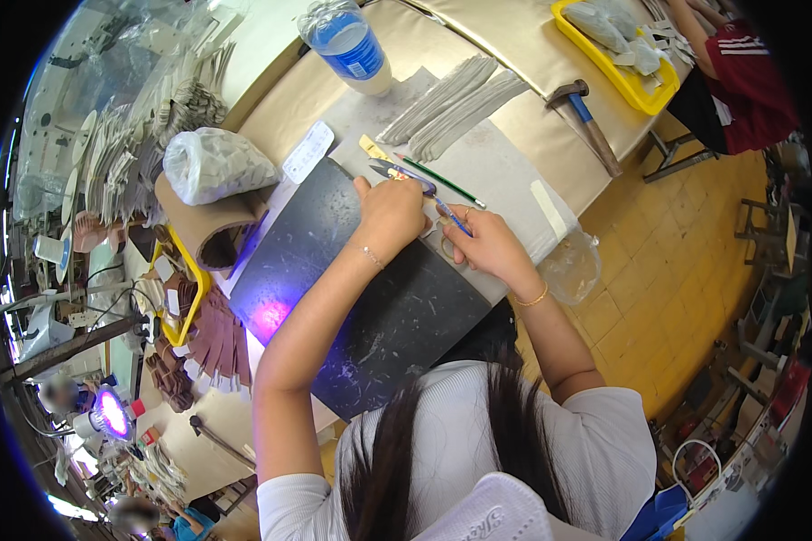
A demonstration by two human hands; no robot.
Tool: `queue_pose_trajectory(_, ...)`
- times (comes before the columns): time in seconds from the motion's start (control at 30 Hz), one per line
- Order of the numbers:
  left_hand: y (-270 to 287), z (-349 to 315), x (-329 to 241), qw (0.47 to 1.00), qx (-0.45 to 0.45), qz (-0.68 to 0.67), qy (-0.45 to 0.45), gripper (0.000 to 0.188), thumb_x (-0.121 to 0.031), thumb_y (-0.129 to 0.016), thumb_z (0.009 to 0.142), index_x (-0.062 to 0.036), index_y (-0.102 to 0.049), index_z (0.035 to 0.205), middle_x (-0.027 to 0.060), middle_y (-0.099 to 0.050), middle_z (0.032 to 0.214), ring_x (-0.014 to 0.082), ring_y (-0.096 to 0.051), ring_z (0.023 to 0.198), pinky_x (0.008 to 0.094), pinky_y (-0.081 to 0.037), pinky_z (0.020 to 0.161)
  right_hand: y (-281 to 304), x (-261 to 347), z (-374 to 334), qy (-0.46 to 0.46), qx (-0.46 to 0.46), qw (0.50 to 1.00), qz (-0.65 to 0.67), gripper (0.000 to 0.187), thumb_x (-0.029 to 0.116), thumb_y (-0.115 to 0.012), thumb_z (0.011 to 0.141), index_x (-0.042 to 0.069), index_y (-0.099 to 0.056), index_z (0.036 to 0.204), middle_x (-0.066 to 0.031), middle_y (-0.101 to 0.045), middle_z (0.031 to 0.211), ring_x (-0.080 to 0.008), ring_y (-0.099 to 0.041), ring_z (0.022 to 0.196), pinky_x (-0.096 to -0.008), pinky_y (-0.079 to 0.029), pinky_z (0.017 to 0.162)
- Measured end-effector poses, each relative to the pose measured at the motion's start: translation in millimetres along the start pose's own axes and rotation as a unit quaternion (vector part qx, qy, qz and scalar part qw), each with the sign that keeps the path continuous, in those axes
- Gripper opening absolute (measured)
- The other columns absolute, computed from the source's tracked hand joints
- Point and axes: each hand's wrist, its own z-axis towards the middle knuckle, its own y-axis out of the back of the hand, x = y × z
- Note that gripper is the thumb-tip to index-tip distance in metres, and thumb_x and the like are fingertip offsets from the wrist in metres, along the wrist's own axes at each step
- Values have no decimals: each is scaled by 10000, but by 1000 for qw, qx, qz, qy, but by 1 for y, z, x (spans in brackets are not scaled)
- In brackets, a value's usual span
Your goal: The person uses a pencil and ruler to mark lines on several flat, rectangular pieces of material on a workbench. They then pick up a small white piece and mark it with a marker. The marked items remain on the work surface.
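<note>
My left hand (393,215) is curled closed above the far right edge of a dark scuffed board (370,298); what its fingers hold, if anything, is hidden. Just to its right, my right hand (492,248) pinches a slim blue pen (456,222) that slants toward the left hand. A small ring-shaped piece (446,245) shows by the right fingertips, too small to name. Beyond the left hand lie dark-bladed scissors (390,169), partly covered by it. A green pencil (444,182) rests on the grey sheet beside them.
Strips of grey material (465,104) lie farther back, near a water bottle (347,50). A hammer (591,131) sits at the right. Yellow trays (663,90) (194,316) and a brown roll (212,230) under a plastic bag (216,167) stand around. A co-worker's arm (692,36) shows at far right.
</note>
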Motion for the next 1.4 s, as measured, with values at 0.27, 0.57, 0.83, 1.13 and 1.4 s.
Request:
queue_pose_trajectory(0.27, 4, -2, 2, 998, 10, -69, -6, 252, -250, -848, 733, -104, -720, 893, 43, -733, 803, 238, -691, 846, 444, -293, 853, 12, -19, 5, -20, 10, 996, 89, 365, 202, -601, 1001, -3, -636, 1300, -31, -685, 668, -75, -530, 480, -252, -446, 470)
queue_pose_trajectory(0.57, 30, 13, 48, 945, -13, -328, -13, 276, -183, -819, 797, -7, -726, 989, 141, -745, 915, 197, -676, 733, 335, -518, 660, 32, -4, 10, 3, -55, 997, 62, 225, 188, -627, 999, -15, -691, 1072, -46, -735, 776, -70, -544, 513, -239, -457, 493)
queue_pose_trajectory(0.83, 41, -70, 84, 688, -9, -726, -8, 154, -100, -680, 954, -71, -530, 932, 209, -725, 1078, 146, -652, 760, 270, -522, 626, 17, 14, 33, 16, -9, 996, 87, 218, 210, -617, 1018, -1, -667, 1043, -56, -740, 834, -31, -487, 516, -205, -439, 485)
queue_pose_trajectory(1.13, -43, -168, 102, 528, -21, -847, 55, 190, -34, -680, 927, -71, -509, 1003, 268, -725, 923, 215, -675, 646, 289, -539, 547, -25, 35, 78, 218, -98, 959, -154, 321, 217, -633, 996, -37, -642, 1191, -100, -694, 995, -122, -619, 653, -269, -530, 632)
queue_pose_trajectory(1.4, -71, -190, 102, 410, -56, -909, 41, 219, -71, -607, 980, 6, -595, 1185, 213, -708, 970, 270, -734, 731, 332, -627, 575, 2, 61, 40, 142, -9, 990, -14, 509, 133, -571, 1025, 27, -427, 1501, -166, -638, 1187, -177, -703, 895, -295, -590, 742)
